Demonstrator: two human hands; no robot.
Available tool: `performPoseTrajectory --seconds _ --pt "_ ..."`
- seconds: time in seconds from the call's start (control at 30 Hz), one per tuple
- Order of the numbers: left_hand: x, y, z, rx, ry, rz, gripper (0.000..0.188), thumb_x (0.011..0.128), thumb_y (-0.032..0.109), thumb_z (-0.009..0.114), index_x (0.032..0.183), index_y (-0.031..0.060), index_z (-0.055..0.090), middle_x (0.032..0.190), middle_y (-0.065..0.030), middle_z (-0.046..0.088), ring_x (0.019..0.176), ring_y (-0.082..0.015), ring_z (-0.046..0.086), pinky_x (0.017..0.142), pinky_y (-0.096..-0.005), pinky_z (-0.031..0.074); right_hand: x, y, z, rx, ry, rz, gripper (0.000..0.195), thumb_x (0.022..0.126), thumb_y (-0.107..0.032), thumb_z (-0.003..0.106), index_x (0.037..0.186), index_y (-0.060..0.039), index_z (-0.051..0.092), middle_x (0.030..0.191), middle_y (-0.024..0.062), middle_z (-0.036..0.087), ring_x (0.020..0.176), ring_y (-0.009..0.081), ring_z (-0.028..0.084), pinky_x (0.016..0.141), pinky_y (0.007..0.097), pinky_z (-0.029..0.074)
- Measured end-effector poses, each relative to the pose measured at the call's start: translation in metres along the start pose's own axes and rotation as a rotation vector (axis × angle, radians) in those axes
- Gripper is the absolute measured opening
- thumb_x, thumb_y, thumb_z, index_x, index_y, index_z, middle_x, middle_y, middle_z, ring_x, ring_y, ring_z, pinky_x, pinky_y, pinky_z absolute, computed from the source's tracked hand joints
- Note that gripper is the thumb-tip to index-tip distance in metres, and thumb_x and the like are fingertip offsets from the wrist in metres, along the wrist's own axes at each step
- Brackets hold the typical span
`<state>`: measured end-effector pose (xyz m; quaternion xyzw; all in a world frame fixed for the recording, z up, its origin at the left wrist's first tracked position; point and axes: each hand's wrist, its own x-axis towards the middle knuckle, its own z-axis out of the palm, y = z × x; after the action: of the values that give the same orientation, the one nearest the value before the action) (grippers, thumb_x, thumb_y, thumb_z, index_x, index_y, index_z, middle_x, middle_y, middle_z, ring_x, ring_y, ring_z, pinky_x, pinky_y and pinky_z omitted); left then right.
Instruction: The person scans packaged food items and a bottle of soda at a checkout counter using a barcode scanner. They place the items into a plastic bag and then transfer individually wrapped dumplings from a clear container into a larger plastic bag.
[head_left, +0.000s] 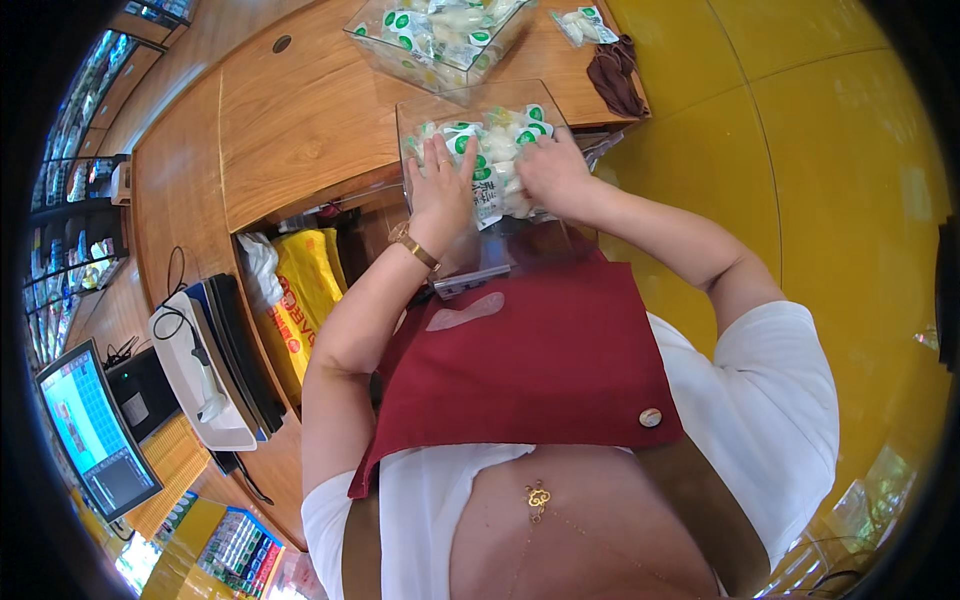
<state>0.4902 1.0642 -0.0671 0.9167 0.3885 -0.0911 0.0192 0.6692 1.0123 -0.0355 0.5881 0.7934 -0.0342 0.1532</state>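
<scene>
A clear plastic bin (491, 94) stands in front of me at the table's edge, filled with small sealed packets (496, 150) of pale, whitish food with green printed circles. My left hand (441, 187) lies over the bin's left side, fingers spread across the packets. At the right side, my right hand (553, 174) reaches in with curled fingers against the packets. Its fingertips are hidden, so whether it grips one is unclear. Behind it, a second clear bin (420, 73) of similar packets rests on the wooden table (307, 112).
A loose packet (583, 27) and a dark brown cloth (616, 75) lie at the table's right end. Yellow plastic bags (309, 277) fill an open shelf at left. Beyond are a white tray (180, 330) with a barcode scanner (210, 390) and a monitor (97, 431).
</scene>
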Motion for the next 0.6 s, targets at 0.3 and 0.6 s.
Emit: performPoseTrajectory --seconds 0.3,0.6 --pt "-0.003 -0.003 -0.003 -0.266 0.063 0.024 0.092 0.070 0.013 0.070 0.142 0.0055 0.013 0.138 -0.0328 0.022 0.129 -0.0473 0.023 0.102 -0.0526 0.028 0.002 0.012 -0.017 -0.011 -0.080 -0.004 0.052 0.070 -0.049 0.066 0.103 -0.0087 0.061 0.097 0.0096 0.061 0.102 0.0276 0.053 0.091 0.0503 0.031" --pt "-0.019 -0.015 -0.079 -0.656 0.133 0.107 0.080 0.077 0.023 0.069 0.139 0.0045 0.022 0.140 -0.0335 0.016 0.129 -0.0508 0.018 0.106 -0.0483 0.024 0.193 0.085 -0.059 0.504 0.238 0.141 0.027 0.077 -0.022 0.058 0.096 -0.0047 0.065 0.098 0.0180 0.064 0.091 0.0338 0.061 0.079 0.0419 0.049"
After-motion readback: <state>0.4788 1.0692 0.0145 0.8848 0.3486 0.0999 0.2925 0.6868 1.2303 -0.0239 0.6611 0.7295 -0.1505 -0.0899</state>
